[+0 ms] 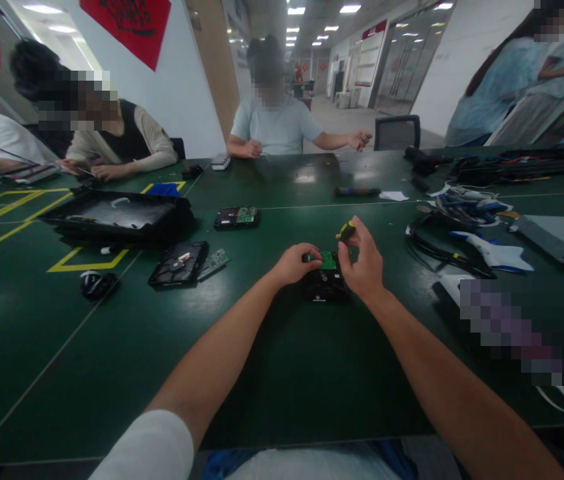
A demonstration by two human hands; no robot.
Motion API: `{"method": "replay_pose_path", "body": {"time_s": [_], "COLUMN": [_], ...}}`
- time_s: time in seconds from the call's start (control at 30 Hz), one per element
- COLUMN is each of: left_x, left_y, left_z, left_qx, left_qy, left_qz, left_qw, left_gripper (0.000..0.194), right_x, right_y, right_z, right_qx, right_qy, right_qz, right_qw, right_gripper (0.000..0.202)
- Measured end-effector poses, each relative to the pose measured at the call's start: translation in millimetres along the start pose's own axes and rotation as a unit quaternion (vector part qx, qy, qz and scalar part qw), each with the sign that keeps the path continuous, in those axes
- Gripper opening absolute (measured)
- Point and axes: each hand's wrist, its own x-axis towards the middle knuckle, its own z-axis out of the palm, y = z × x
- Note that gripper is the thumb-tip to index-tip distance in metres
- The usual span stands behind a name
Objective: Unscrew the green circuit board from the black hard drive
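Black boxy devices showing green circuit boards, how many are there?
2: one black boxy device with green board between left grip and right grip, partly covered; a second device farther back, leftward. Others may be hidden.

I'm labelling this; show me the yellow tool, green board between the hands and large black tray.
Yellow tool (347,231), head view: visible middle.
Green board (329,261), head view: exposed face.
Large black tray (127,233), head view: front wall.

Free table (302,393) nearside, cables (477,205) rightward
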Motion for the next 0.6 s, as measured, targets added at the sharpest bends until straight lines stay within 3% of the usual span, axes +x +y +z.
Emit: {"method": "replay_pose_path", "body": {"time_s": [0.6], "left_x": [0.3], "left_y": [-0.9], "left_z": [-0.8], "left_qx": [0.001], "left_qy": [-0.005], "left_qz": [0.004], "left_qw": [1.000], "left_gripper": [0.011], "right_x": [-0.4], "right_y": [1.2], "right_z": [-0.9], "right_qx": [-0.005], "right_qy": [0.012], "right_qz": [0.004], "right_qw": [1.000], "right_gripper": [0.068]}}
